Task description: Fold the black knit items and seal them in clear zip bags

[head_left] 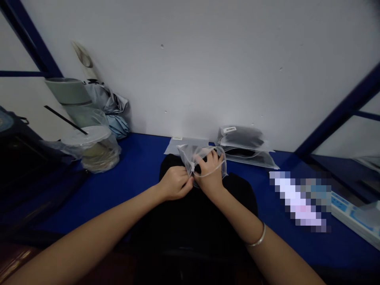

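A clear zip bag (185,153) with a white slider (192,168) stands with its mouth spread in the middle of the view. My left hand (176,183) is closed on the bag's left edge, just below the slider. Inside the mouth is my right hand (211,174), its fingers bent over a soft-looking black item (197,168); much of that item is hidden by the hand and the bag. Below both hands spreads a large black shape (192,221), too dark for me to make out its kind.
Behind lie a flat clear bag (190,143) and, to the right, stacked zip bags (252,158) with dark contents. On the blue table (136,158) at left are a lidded cup (99,152), a green tumbler (69,93) and a folded umbrella (103,97). At right lies a power strip (356,219).
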Demonstrator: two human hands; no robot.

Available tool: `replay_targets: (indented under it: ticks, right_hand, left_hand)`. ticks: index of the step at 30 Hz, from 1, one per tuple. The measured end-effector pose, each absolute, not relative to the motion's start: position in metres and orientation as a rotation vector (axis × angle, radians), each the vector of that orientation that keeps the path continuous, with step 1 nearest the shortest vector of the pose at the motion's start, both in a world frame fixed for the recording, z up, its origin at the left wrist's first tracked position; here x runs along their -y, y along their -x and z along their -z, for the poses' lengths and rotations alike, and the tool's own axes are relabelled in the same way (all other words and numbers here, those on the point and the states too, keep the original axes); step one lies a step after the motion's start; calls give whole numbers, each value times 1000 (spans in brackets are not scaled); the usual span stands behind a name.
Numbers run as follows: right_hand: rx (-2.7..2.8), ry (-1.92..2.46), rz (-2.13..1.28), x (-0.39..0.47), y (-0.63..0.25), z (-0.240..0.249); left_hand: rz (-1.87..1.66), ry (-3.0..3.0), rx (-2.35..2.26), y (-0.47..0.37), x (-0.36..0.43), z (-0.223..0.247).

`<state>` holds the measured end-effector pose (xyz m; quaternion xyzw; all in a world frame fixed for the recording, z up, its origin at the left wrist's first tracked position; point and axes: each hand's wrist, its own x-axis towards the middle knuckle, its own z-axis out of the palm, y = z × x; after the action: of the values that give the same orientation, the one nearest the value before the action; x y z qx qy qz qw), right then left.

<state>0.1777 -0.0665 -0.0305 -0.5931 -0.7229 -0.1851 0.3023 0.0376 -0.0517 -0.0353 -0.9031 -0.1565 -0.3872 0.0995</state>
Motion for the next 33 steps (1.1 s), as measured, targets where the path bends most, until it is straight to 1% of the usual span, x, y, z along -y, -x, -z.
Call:
replay_targets:
  ticks: [3, 12, 14, 17, 19, 21, 25, 27, 29, 33]
  right_hand:
    - [1938, 1560, 487, 64, -179, 31]
    - [2004, 1320, 335, 62, -183, 35]
    - [2004, 1296, 353, 64, -182, 34]
    - [2046, 1241, 421, 70, -178, 32]
    - [2100, 1228, 477, 75, -175, 31]
    - [2134, 1254, 538, 78, -174, 31]
    - [2105, 1258, 607, 75, -178, 35]
    - [2077, 1236, 592, 72, -181, 35]
    - [2057, 1218, 568, 70, -184, 34]
    - [2047, 1193, 516, 69, -187, 29]
  left_hand:
    - [1072, 2651, 508, -38, 52, 34]
    - [1194, 2734, 1216, -29, 41, 38]
    - [1279, 2776, 1403, -30, 40, 38]
    - [1517, 2822, 1677, -31, 36, 36]
    - [1616, 2794, 1776, -31, 34, 36]
    - [1566, 2788, 1723, -28, 31, 36]
    - [1299, 2909, 1323, -16, 21, 38]
    - [1255, 2901, 1239, -9, 14, 39]
    - [1282, 2839, 1294, -5, 8, 39]
    - [1556, 2810, 1423, -6, 7, 38]
